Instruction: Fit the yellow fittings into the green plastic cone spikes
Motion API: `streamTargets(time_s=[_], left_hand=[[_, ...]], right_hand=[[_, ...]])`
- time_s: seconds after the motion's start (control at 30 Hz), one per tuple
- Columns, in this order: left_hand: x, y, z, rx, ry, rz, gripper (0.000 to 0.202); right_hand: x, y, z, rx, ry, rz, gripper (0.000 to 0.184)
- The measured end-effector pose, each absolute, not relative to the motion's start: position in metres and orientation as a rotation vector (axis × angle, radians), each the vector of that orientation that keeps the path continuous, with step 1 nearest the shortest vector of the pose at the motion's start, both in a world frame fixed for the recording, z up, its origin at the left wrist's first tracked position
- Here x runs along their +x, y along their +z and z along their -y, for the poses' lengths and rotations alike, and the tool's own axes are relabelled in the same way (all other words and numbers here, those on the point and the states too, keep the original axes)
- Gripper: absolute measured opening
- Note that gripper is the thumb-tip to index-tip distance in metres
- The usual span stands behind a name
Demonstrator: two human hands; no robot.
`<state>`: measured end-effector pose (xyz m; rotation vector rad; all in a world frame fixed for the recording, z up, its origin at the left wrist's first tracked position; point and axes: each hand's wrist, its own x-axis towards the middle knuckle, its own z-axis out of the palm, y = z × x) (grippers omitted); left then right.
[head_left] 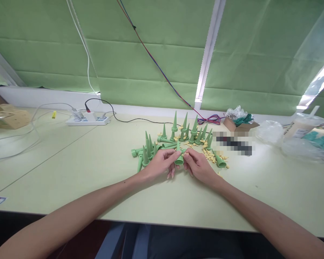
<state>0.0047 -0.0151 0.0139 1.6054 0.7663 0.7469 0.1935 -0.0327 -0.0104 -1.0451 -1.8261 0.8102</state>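
Note:
My left hand is closed around a green plastic plant watering spike, its pointed end up and its open round end facing me. Beside it, my right hand pinches at the spike's side, where a bit of a small yellow plastic valve shows between the fingertips. Several more green spikes stand or lie on the table just beyond my hands. Loose yellow valves are heaped right of my right hand, next to a green spike lying on its side.
A white power strip with plugs and cables lies at the back left. Farther right are a small cardboard box, a plastic cup with a straw and clear plastic bags. A cardboard object sits far left.

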Motion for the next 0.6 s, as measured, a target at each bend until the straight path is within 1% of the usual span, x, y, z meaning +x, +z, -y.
streamTargets(time_s=[0.6], left_hand=[[0.0052,0.0107,0.0193,1.877,0.811,-0.892,0.034]], right_hand=[[0.1922,-0.0105,0.0327,-1.053,0.764,1.807,0.047]])
